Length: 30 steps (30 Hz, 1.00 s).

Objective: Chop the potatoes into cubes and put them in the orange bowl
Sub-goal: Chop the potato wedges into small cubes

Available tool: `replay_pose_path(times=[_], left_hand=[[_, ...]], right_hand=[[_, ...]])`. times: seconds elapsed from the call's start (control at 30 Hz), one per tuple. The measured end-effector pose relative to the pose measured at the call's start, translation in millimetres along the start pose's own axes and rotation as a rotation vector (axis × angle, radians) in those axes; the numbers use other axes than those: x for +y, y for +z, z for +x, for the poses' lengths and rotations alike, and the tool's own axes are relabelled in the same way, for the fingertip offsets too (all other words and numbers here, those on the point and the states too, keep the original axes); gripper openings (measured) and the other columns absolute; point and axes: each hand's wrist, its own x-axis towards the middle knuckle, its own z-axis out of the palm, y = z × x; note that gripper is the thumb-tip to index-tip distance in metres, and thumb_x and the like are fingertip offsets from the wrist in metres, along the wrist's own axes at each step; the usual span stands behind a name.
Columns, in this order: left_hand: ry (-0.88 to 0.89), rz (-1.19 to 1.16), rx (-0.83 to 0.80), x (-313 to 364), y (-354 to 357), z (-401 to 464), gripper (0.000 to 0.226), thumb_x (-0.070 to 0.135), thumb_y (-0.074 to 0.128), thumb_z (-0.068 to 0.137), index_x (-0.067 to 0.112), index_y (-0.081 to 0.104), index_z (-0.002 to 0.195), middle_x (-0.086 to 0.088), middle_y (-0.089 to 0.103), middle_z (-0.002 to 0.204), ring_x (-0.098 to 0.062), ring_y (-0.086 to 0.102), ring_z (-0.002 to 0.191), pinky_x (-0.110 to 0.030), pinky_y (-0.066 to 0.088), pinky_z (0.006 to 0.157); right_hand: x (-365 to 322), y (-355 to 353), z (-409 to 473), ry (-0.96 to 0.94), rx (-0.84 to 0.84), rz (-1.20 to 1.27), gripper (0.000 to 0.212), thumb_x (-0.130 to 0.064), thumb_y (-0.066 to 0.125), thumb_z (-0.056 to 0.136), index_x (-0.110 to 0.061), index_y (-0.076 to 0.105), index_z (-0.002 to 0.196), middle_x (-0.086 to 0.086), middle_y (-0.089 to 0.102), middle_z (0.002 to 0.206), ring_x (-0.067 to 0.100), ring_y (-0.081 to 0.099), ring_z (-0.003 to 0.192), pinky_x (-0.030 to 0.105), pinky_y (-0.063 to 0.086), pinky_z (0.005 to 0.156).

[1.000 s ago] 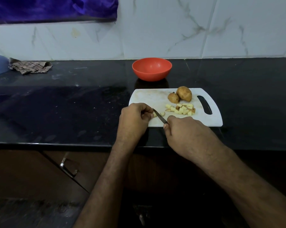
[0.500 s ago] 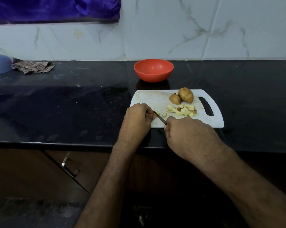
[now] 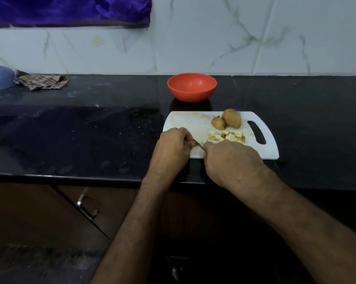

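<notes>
Right hand (image 3: 232, 160), grip round the knife (image 3: 199, 146), has slid up toward the cubes (image 3: 227, 136) – left hand (image 3: 174, 145) curled, contents hidden; orange bowl (image 3: 191, 87) holds nothing yet – cutting continues

You see a dim kitchen; soft light falls from above on the tiled wall (image 3: 214, 37). The black counter (image 3: 91, 130) shows dull reflections. Near edges bend, and the bottom corners are dark and blurry.

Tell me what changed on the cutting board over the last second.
The right hand with the knife shifted closer to the pile of cubes. The left hand kept gripping near the blade. Two potatoes and orange bowl stayed put.
</notes>
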Motion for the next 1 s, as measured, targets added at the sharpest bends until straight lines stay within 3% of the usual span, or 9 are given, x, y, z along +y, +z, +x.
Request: replay_pose_path(times=[0.2,0.3,0.43,0.53,0.63,1.0], left_hand=[[-0.009,0.016,0.059,0.5,3.8,-1.8,0.004,0.023,0.067,0.094,0.020,0.068,0.093,0.008,0.064,0.088,-0.012,0.061,0.083,-0.036,0.055,0.075],[0.045,0.106,0.078,0.4,9.3,-1.3,0.006,0.023,0.061,0.096,0.020,0.064,0.100,0.005,0.060,0.097,-0.016,0.057,0.093,-0.038,0.052,0.080],[0.115,0.210,0.010,1.1,12.4,1.7,0.025,0.036,0.057,0.099,0.022,0.063,0.118,0.003,0.055,0.112,-0.017,0.053,0.104,-0.041,0.050,0.087],[0.097,0.123,-0.053,7.7,11.0,8.0,0.017,0.034,0.062,0.097,0.023,0.068,0.108,0.006,0.055,0.105,-0.013,0.055,0.097,-0.036,0.050,0.082],[0.078,0.063,-0.073,14.9,14.9,14.2,0.005,0.023,0.065,0.096,0.021,0.069,0.098,0.006,0.054,0.098,-0.011,0.055,0.088,-0.036,0.052,0.079],[0.116,0.045,-0.136,34.5,34.3,25.0,0.014,0.011,0.044,0.098,0.023,0.050,0.096,0.005,0.059,0.095,-0.017,0.058,0.085,-0.045,0.051,0.079]], right_hand=[[23.8,8.7,-17.6,-0.009,-0.056,0.091,0.029,-0.040,0.032,0.106,-0.026,0.053,0.121,-0.001,0.052,0.091,0.020,0.056,0.089,0.037,0.048,0.074],[29.9,9.9,-24.1,-0.015,-0.059,0.107,0.030,-0.043,0.031,0.106,-0.028,0.055,0.119,-0.002,0.057,0.092,0.018,0.058,0.089,0.039,0.052,0.078],[38.7,9.3,-26.5,0.001,0.014,0.124,0.033,-0.047,0.031,0.106,-0.029,0.057,0.115,-0.004,0.059,0.092,0.017,0.060,0.089,0.040,0.054,0.079],[46.2,8.8,-25.2,0.038,0.096,0.178,0.031,-0.049,0.030,0.105,-0.028,0.054,0.104,-0.006,0.055,0.083,0.013,0.053,0.076,0.034,0.045,0.064],[52.4,8.7,-20.5,0.060,0.139,0.199,0.032,-0.050,0.031,0.105,-0.029,0.054,0.104,-0.006,0.055,0.084,0.015,0.052,0.077,0.032,0.037,0.059],[90.0,10.3,-13.4,0.149,0.129,0.261,0.032,-0.050,0.033,0.105,-0.026,0.055,0.105,-0.004,0.057,0.084,0.013,0.056,0.076,0.034,0.048,0.065]])
